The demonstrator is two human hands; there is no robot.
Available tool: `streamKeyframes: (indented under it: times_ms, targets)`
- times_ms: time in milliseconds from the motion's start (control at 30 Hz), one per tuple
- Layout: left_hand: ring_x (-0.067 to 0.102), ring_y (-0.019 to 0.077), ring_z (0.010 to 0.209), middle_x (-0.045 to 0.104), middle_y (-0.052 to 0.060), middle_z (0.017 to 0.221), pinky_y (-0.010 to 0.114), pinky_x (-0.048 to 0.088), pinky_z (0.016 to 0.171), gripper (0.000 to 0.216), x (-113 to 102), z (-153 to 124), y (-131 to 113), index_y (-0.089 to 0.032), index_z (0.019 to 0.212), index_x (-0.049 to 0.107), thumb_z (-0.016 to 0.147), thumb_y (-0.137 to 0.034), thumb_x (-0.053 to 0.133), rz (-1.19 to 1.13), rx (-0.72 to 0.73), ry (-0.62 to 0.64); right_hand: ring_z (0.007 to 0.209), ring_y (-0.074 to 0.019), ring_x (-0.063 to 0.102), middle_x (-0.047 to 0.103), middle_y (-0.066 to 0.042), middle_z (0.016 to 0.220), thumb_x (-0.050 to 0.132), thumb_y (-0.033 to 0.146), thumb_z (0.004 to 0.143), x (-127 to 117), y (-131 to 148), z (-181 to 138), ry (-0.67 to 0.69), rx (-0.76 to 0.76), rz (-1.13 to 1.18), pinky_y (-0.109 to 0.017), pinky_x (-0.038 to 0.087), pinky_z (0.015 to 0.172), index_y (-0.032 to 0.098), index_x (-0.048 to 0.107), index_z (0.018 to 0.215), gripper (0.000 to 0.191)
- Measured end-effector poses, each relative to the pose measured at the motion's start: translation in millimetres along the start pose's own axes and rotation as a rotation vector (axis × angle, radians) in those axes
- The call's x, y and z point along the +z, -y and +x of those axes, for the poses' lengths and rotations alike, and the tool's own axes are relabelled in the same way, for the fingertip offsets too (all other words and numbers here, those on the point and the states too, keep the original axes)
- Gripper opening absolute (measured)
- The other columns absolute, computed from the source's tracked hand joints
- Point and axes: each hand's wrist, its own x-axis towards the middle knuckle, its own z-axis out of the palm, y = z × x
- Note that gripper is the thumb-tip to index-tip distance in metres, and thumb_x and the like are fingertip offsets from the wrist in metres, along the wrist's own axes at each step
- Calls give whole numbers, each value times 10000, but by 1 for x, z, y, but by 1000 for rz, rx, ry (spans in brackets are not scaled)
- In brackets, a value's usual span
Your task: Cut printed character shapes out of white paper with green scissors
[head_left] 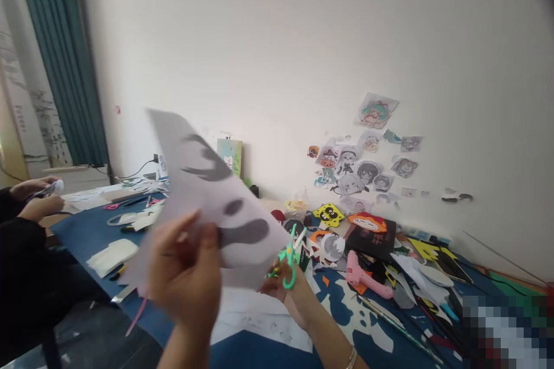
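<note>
My left hand (186, 277) is raised in front of me, fingers pinched on a large white paper sheet (208, 196) printed with dark grey shapes. The sheet is blurred by motion and tilts up to the left. My right hand (285, 288) sits just behind the sheet's lower right edge, with its fingers through the loops of small green scissors (289, 256) whose blades point up at the paper's edge.
A blue table (86, 230) carries paper scraps, cutouts, a pink glue gun (366, 277) and white sheets (259, 317). Cartoon cutouts (367, 167) are stuck on the white wall. Another person's hands (37, 199) work at the far left. A teal curtain (64, 57) hangs at the left.
</note>
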Motion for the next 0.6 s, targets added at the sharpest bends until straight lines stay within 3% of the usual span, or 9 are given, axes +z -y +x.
streamKeyframes:
  times_ms: [100,267,400,467,533,600]
  targets:
    - [570,159,843,576,38,967,269,466,716,338,22,-40,16,-214,1028,549,705,-270,632,-140,-195,88,893,-256,583,650,-60,879,541,595,686,-11,15,2,50,-33,219,-395,439,768,234,587,835,393]
    - [511,218,1025,559,62,1062,341,405,880,361,14,-93,53,-215,1017,555,691,-351,630,-108,-478,179,866,-228,584,638,-25,910,624,545,643,-35,44,11,51,-228,360,-373,448,767,262,574,834,344]
    - [502,212,1038,555,59,1061,356,377,917,376,18,-83,66,-212,1046,543,704,-347,618,-78,-474,122,637,-127,569,611,4,865,648,494,657,-46,68,0,10,-316,368,-246,458,592,241,527,790,311]
    - [523,207,1003,553,65,1047,360,399,895,390,27,-66,64,-202,1057,538,701,-337,622,-87,-418,80,463,-71,483,586,18,801,607,515,693,-49,78,-10,79,-370,322,-215,421,490,226,514,796,320]
    - [532,203,990,551,65,1042,356,424,871,396,36,-50,56,-199,1055,536,691,-317,634,-84,-346,34,416,-74,479,586,-4,803,596,582,660,-49,85,-18,206,-328,197,-236,418,468,207,512,794,407]
    - [538,202,989,555,61,1044,355,443,855,394,41,-42,43,-203,1048,526,685,-299,642,-113,-278,-6,536,-138,571,598,-57,887,581,616,648,-46,88,-22,255,-236,66,-288,452,553,197,517,823,458]
